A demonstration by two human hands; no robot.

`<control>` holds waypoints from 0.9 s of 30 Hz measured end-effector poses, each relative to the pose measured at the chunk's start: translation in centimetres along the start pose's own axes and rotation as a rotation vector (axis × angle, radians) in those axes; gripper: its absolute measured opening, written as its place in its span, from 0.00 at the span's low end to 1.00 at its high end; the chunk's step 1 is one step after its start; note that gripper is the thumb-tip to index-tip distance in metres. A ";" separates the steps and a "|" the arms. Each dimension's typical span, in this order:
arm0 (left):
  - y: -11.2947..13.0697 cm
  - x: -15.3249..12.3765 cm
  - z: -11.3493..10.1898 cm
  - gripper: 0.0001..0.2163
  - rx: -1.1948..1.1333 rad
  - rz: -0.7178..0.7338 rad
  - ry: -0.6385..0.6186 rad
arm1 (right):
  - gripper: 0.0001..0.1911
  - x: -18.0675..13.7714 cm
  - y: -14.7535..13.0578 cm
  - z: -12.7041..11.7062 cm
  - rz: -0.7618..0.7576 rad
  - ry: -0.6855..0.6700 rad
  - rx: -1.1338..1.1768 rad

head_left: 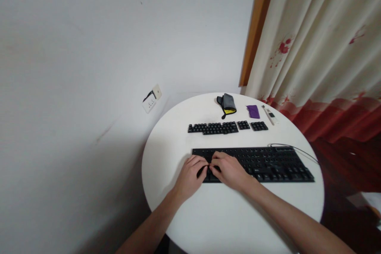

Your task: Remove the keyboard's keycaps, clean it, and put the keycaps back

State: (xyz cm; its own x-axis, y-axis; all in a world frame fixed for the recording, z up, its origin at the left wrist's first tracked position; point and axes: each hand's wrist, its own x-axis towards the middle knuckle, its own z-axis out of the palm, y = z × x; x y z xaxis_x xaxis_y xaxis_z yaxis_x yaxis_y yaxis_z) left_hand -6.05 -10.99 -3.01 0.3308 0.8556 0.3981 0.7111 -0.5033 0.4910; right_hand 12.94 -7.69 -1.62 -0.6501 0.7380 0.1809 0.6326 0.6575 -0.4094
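A black keyboard lies flat on the round white table, some of its key places looking bare. Over its left end, my left hand is curled with thumb and fingertips pinched together. My right hand meets it there, its thumb and forefinger also closed at the same spot. Whatever sits between the fingertips is too small and covered to name. Behind the keyboard, loose black keycaps are laid out in rows, with two smaller groups of keycaps to their right.
Toward the back of the table lie a folded grey and yellow cloth, a purple cloth and a slim white tool. A cable runs off the right edge. A wall with a socket stands left, a curtain right.
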 end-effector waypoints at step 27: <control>-2.4 3.1 -0.8 0.09 0.019 -0.055 0.087 | 0.14 -0.1 0.2 0.2 0.030 0.109 0.109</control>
State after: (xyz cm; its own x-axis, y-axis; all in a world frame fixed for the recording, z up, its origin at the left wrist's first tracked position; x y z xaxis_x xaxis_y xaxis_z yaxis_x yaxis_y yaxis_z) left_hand -7.18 -7.23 -2.36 0.2364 0.8679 0.4369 0.7386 -0.4527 0.4996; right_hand 13.03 -7.62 -1.93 -0.5781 0.7733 0.2604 0.5977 0.6185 -0.5101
